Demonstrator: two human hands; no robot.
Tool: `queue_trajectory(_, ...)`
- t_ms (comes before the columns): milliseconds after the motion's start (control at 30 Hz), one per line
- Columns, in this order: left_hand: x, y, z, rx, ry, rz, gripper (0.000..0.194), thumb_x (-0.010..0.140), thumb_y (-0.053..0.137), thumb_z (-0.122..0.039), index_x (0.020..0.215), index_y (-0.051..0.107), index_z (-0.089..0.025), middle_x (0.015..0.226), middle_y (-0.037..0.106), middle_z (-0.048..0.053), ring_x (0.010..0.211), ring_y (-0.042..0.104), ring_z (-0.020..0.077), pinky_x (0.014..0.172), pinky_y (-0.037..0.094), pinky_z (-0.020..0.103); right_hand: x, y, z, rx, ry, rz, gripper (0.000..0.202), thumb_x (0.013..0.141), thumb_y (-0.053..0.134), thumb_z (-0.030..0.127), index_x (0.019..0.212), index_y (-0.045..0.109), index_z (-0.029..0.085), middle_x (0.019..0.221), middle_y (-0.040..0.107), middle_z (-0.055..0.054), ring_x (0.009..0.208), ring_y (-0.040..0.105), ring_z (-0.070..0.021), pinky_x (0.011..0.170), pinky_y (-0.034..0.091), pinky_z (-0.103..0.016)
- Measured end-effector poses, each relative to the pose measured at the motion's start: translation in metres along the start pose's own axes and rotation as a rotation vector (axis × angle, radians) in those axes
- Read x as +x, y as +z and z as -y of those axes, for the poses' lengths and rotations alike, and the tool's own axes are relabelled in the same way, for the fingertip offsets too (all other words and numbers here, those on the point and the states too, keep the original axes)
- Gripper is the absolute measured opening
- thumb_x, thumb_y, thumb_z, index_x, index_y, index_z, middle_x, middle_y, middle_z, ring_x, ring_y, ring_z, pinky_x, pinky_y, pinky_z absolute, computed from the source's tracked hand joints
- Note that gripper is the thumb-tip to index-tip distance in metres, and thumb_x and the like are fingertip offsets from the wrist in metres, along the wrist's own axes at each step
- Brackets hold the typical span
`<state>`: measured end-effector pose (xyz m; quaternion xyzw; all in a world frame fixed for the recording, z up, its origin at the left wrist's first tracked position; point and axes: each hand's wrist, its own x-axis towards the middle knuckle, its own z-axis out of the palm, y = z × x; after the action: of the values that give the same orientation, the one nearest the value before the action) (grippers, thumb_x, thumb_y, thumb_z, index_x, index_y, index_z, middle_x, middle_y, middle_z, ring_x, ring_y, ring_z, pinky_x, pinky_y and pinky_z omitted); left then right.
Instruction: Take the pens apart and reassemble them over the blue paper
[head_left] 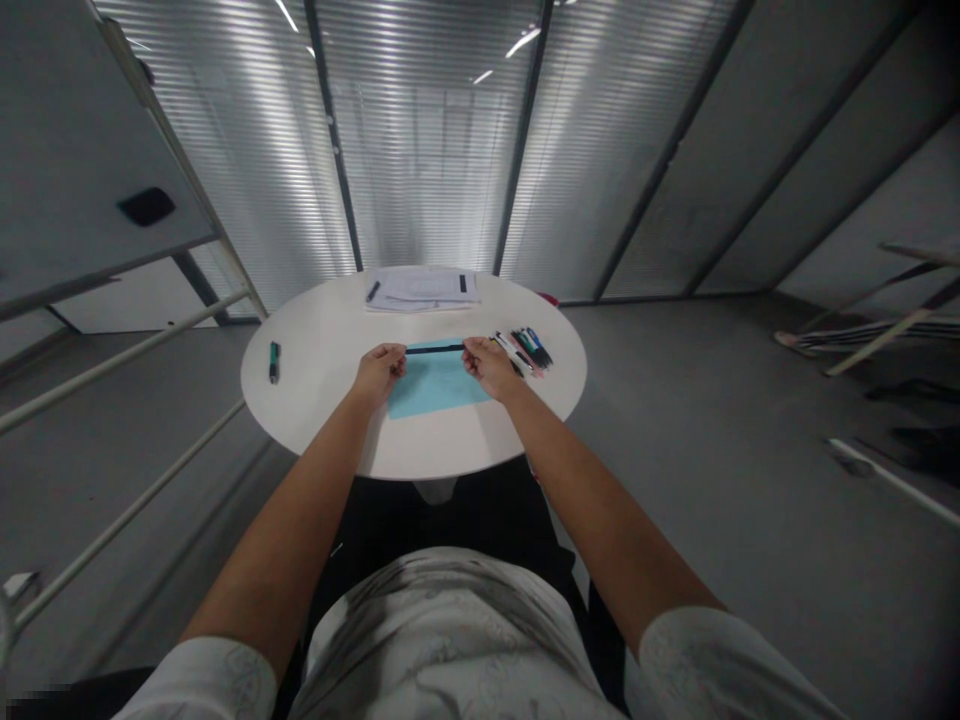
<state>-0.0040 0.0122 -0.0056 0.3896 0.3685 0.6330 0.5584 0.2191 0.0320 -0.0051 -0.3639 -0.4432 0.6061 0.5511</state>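
Observation:
A slim black pen [435,349] is stretched level between my two hands. My left hand [379,373] pinches its left end, fingers closed. At the other end my right hand [489,366] grips it, with the fingertips partly hidden. Below the pen lies a light blue sheet [435,388] on the round white table [307,400]. Just beyond my right hand, several pens and markers [529,348] lie in a loose group, some hidden behind the hand.
A stack of white papers [420,288] with dark items on it lies at the table's far side. A green and black marker [274,362] rests near the left edge. A whiteboard on a white frame [247,292] stands to the left.

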Motion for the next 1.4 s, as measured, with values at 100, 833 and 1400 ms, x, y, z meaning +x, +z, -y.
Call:
queue_trajectory(100,0.000,-0.001,0.000,-0.008,0.007,0.020,0.025,0.057,0.080,-0.026,0.071,0.063,-0.014,0.056,0.054,-0.001,0.051,0.048,0.0075,0.048,0.037,0.021,-0.001,0.000,0.001,0.009,0.014,0.025,0.030,0.068,0.075,0.039,0.082,0.059,0.019,0.060,0.061,0.004,0.049,0.051,-0.0055,0.045,0.035,-0.016)
queue_trajectory(833,0.004,-0.001,0.008,0.047,0.055,-0.037,0.036,0.060,0.082,-0.037,0.061,0.054,-0.014,0.060,0.057,0.000,0.047,0.046,0.0059,0.046,0.034,0.022,-0.001,0.001,-0.003,-0.086,-0.027,0.060,0.040,0.060,0.080,0.038,0.089,0.060,0.020,0.069,0.067,0.002,0.054,0.058,-0.0077,0.049,0.039,-0.018)
queue_trajectory(1400,0.003,-0.001,0.007,0.029,0.045,-0.016,0.033,0.058,0.082,-0.034,0.067,0.057,-0.014,0.060,0.058,0.000,0.050,0.047,0.0067,0.049,0.034,0.021,0.003,0.000,-0.010,-0.177,-0.101,0.040,0.040,0.061,0.078,0.048,0.083,0.060,0.019,0.065,0.060,0.004,0.051,0.055,-0.0068,0.045,0.034,-0.018)
